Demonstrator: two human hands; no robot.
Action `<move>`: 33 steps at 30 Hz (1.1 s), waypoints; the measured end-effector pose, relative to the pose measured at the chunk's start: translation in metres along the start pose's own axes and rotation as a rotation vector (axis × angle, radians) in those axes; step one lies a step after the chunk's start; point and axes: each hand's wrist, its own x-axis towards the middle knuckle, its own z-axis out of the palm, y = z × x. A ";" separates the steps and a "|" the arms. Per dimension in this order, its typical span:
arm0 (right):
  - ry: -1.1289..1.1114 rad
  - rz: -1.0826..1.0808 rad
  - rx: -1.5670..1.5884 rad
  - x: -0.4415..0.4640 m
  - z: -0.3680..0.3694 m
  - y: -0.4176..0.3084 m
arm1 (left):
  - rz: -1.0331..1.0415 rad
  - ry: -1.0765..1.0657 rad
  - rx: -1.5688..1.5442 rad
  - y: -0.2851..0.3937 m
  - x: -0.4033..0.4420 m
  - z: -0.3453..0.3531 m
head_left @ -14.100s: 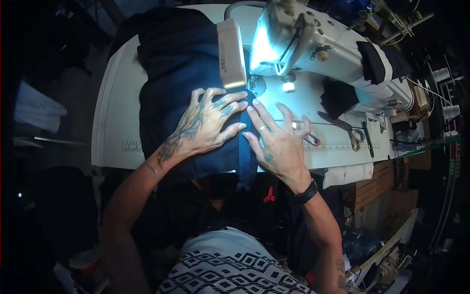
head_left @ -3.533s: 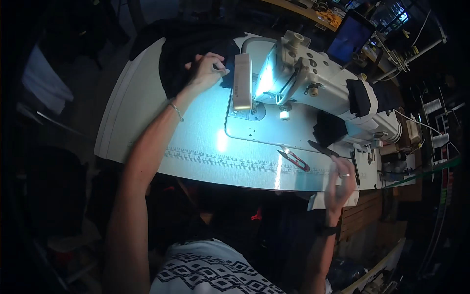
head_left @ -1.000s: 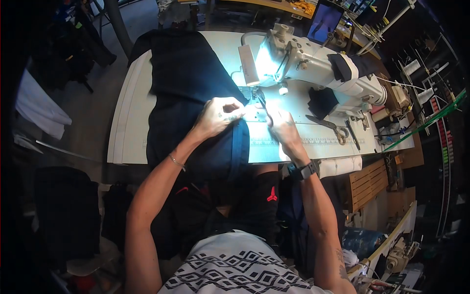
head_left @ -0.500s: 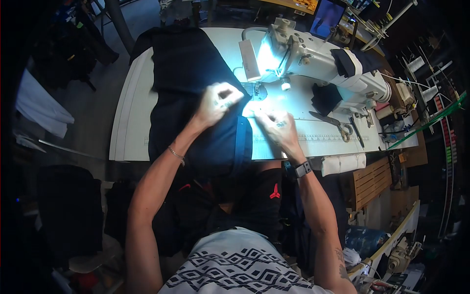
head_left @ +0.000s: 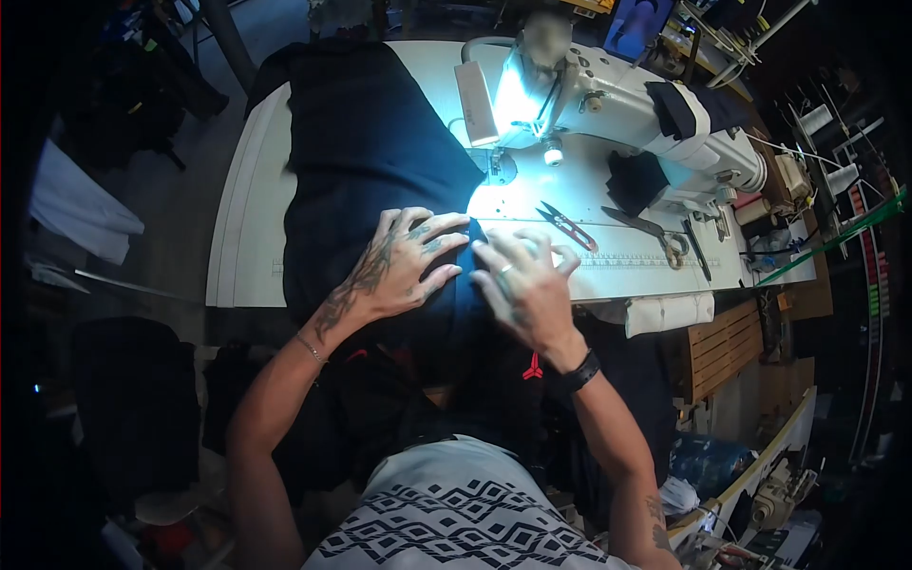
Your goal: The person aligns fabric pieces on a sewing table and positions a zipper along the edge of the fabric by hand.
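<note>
1. Dark cloth is spread over the left part of the white counter, and a blue strip is laid along its right side, close to the front edge.
2. The left hand is rested on the cloth, fingers and thumb spread, tips at the strip.
3. The right hand is curved over the strip's right side, just apart from the left; whether anything is pinched by it cannot be told.
4. Bright light is cast under the head of the sewing machine.
5. Snips, scissors and a slim black tool are laid to the right, near a dark scrap.
6. In the dim room, white fabric is hung at the left; a lit screen is seen behind the machine.
</note>
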 end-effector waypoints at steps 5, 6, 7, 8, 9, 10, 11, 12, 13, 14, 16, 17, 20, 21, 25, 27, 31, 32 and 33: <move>-0.105 0.054 -0.087 0.011 0.003 0.003 | -0.040 -0.010 0.065 -0.006 0.017 0.006; -0.110 0.049 -0.109 0.016 0.002 0.008 | -0.099 0.000 0.068 -0.009 0.025 0.008; -0.098 0.025 -0.095 0.019 0.005 0.016 | -0.106 0.113 0.171 -0.014 0.033 0.013; -0.104 0.027 -0.095 0.022 0.006 0.022 | -0.172 0.174 0.257 -0.017 0.040 0.018; -0.107 0.016 -0.093 0.025 0.006 0.027 | -0.174 0.189 0.240 -0.021 0.043 0.020; -0.109 0.003 -0.089 0.028 0.006 0.030 | -0.177 0.204 0.225 -0.020 0.047 0.016; -0.124 -0.005 -0.121 0.030 0.003 0.030 | -0.110 0.188 0.195 -0.014 0.049 0.011; -0.129 -0.005 -0.117 0.032 0.002 0.032 | -0.037 0.125 0.156 -0.015 0.049 0.012; -0.156 -0.006 -0.130 0.032 0.002 0.032 | -0.007 0.067 0.162 -0.011 0.048 0.013; -0.182 -0.009 -0.143 0.033 0.002 0.033 | -0.031 0.009 0.163 -0.011 0.046 0.018; -0.185 -0.001 -0.124 0.035 0.002 0.037 | -0.075 0.009 0.152 -0.013 0.049 0.019; -0.187 0.011 -0.109 0.035 0.002 0.040 | -0.115 0.009 0.139 -0.014 0.051 0.020; -0.142 0.004 -0.116 0.043 0.006 0.051 | -0.096 0.016 0.161 -0.024 0.063 0.026; -0.122 0.003 -0.118 0.045 0.007 0.054 | -0.086 0.014 0.170 -0.027 0.066 0.026; -0.170 0.013 -0.154 0.048 0.007 0.059 | -0.091 0.013 0.192 -0.032 0.070 0.031; -0.158 0.027 -0.147 0.048 0.009 0.059 | -0.100 0.011 0.218 -0.035 0.071 0.034; -0.115 0.036 -0.113 0.053 0.015 0.063 | -0.171 -0.066 0.202 -0.040 0.079 0.033; -0.117 0.039 -0.112 0.054 0.015 0.064 | -0.179 -0.078 0.202 -0.040 0.080 0.033; -0.118 0.044 -0.111 0.055 0.015 0.064 | -0.186 -0.090 0.202 -0.040 0.082 0.033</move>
